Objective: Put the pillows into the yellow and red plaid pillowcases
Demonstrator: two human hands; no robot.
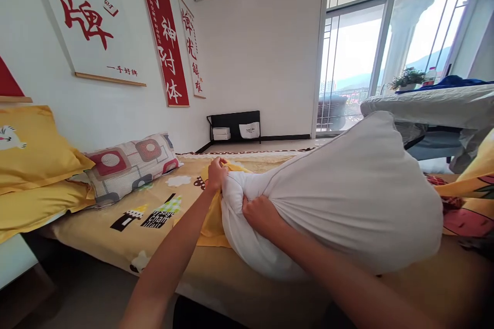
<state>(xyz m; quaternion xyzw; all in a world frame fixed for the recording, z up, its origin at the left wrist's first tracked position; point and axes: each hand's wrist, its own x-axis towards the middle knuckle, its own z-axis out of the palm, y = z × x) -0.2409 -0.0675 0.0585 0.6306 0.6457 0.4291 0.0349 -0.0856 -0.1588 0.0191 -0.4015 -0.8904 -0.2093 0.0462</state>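
Note:
A big white pillow (347,195) lies across the bed in front of me, its near end bunched up. My right hand (260,214) is closed on that bunched white corner. My left hand (216,174) is closed on the edge of a yellow pillowcase (211,221) that lies under and beside the pillow's end. The pillowcase's opening is partly hidden by the pillow.
The bed (154,216) carries a yellow printed sheet. A patterned pillow (131,163) and yellow pillows (34,164) sit at the left by the wall. More bedding (466,200) lies right. A covered table (432,105) stands by the glass doors; a black rack (235,126) at the far wall.

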